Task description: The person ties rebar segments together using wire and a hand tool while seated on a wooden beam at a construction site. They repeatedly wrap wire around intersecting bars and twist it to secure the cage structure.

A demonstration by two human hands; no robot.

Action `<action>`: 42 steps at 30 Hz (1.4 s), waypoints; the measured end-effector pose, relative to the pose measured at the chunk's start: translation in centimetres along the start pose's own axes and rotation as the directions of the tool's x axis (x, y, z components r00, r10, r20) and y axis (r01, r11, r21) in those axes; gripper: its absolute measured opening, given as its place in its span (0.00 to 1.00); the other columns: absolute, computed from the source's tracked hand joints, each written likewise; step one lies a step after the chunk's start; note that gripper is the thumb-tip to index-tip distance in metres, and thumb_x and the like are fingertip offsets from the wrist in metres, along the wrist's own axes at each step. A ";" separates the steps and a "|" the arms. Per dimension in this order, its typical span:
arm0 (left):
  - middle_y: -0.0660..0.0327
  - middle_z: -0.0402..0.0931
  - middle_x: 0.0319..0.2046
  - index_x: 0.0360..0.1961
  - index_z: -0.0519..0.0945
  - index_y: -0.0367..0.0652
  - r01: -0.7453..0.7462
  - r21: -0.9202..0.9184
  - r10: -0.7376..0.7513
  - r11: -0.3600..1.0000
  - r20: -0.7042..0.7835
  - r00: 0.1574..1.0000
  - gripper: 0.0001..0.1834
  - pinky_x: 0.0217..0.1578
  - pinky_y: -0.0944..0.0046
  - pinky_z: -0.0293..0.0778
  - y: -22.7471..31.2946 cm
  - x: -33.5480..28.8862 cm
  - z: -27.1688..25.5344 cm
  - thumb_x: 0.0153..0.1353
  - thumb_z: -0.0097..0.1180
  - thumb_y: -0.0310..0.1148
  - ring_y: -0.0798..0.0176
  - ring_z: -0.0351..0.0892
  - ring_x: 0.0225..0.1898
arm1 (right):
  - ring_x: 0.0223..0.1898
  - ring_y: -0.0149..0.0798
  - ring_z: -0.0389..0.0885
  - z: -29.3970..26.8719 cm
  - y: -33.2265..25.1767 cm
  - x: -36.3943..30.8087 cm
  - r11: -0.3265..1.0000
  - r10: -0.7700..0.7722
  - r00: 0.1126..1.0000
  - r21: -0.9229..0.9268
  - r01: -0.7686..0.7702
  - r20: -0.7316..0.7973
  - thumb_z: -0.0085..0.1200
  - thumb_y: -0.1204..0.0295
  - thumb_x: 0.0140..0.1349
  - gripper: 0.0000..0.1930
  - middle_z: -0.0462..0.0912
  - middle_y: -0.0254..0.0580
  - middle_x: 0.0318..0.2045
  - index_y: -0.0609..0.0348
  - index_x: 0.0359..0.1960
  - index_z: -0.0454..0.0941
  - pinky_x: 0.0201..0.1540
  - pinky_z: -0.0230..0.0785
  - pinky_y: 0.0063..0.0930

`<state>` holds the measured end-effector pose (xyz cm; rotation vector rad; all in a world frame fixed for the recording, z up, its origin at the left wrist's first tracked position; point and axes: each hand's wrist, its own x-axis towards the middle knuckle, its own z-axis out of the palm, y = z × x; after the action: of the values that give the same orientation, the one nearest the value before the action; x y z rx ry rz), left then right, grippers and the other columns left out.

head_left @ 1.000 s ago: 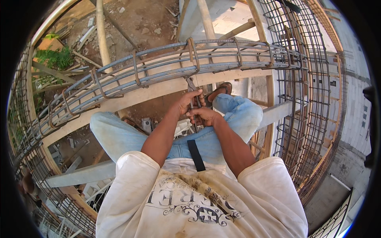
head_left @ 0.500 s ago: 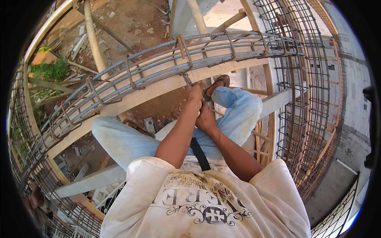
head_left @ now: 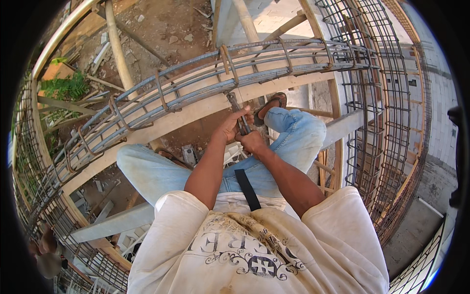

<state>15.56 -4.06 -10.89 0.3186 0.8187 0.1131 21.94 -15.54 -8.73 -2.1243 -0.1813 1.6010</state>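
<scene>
Dark metal pincers (head_left: 236,105) slant between my knees, their jaw end beside the lower bars of a long rebar cage (head_left: 196,91). My right hand (head_left: 252,142) is closed round the near end of the handles. Higher up, my left hand (head_left: 230,126) curls about the handles, its thumb across them and fingertips on the far side; part of its grip is hidden. A thin wire, faintly visible, runs near the jaws. Beneath the cage lies a pale formwork board (head_left: 196,113).
A bare metal beam (head_left: 115,223) passes under my legs. Upright rebar mesh (head_left: 360,147) stands to the right, beside a grey block wall (head_left: 435,122). Bamboo poles (head_left: 117,49) and rubble-strewn ground lie below. Another person (head_left: 49,252) is at the lower left.
My left hand has loosened and shifted left, exposing more of the pincers. The right hand stays on the handle ends. The view has shifted slightly.
</scene>
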 end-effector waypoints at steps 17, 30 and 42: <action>0.58 0.75 0.20 0.32 0.77 0.39 0.202 0.480 0.034 0.854 -0.437 0.899 0.21 0.33 0.54 0.79 -0.1 -2.4 -1.8 0.58 0.66 0.48 0.58 0.78 0.23 | 0.33 0.39 0.84 0.5 -1.4 -1.8 0.997 0.074 0.850 -0.040 -0.062 0.521 0.72 0.58 0.52 0.28 0.81 0.41 0.30 0.60 0.48 0.76 0.37 0.79 0.31; 0.36 0.81 0.46 0.48 0.82 0.33 0.067 0.989 0.247 0.132 -0.098 0.964 0.29 0.53 0.49 0.73 -0.4 -6.9 -7.8 0.59 0.53 0.50 0.35 0.80 0.51 | 0.39 0.50 0.84 1.8 -3.5 -0.1 0.862 -0.229 0.969 -0.444 0.247 0.094 0.67 0.56 0.50 0.30 0.85 0.57 0.38 0.69 0.48 0.79 0.43 0.75 0.38; 0.61 0.74 0.35 0.46 0.70 0.38 -0.340 0.833 0.535 0.437 0.063 0.843 0.15 0.41 0.65 0.72 3.8 -14.8 -8.4 0.61 0.60 0.26 0.69 0.74 0.38 | 0.30 0.29 0.78 8.3 -5.5 -6.8 0.757 -0.636 0.771 0.212 0.618 0.023 0.60 0.61 0.65 0.19 0.82 0.43 0.32 0.65 0.48 0.78 0.34 0.72 0.28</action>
<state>-0.58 -1.77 -4.66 1.4755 0.9461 0.2604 12.99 -10.91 -2.09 -1.5869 -0.6707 1.2404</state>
